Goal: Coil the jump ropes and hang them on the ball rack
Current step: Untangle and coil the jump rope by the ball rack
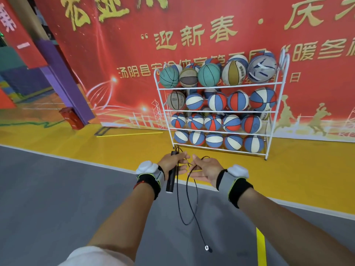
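Note:
A black jump rope (187, 206) hangs between my hands in thin loops, one end with a small silver piece dangling near the floor. My left hand (172, 164) grips the rope's black handle (171, 177), which points down from my fist. My right hand (206, 169) is palm up with fingers spread, and a strand of the cord lies across it. The white wire ball rack (276, 110) stands ahead of my hands against the red banner, its four shelves full of basketballs.
A red banner (134, 64) covers the wall behind the rack. A yellow stick (130, 134) lies on the yellow floor strip left of the rack. A red box (70, 117) stands by a purple post (63, 79). Grey court floor (57, 198) stretches under my arms.

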